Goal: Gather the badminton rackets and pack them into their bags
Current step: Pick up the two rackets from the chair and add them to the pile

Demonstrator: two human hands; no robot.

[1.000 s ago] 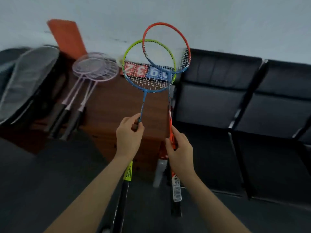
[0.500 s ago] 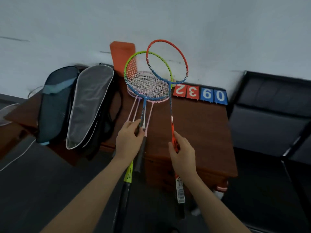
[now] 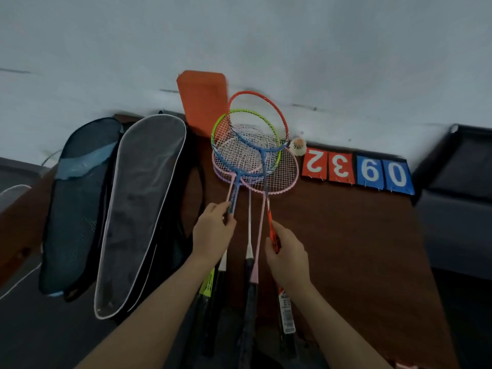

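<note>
Rackets fill my view: my left hand (image 3: 213, 233) pinches the green racket (image 3: 246, 145) by its shaft, my right hand (image 3: 286, 251) grips the orange racket (image 3: 277, 113). Both heads overlap above the pink rackets (image 3: 285, 177) lying on the table (image 3: 359, 249), beside the bags (image 3: 138, 209).

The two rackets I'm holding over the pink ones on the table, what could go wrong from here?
1. The green racket and orange racket overlap the pink rackets; the frames could snag when lifted or laid down.
2. Left hand and right hand pinch thin shafts, so the heads may twist or slip.
3. The shuttlecock beside the heads could get knocked off the table.
</note>
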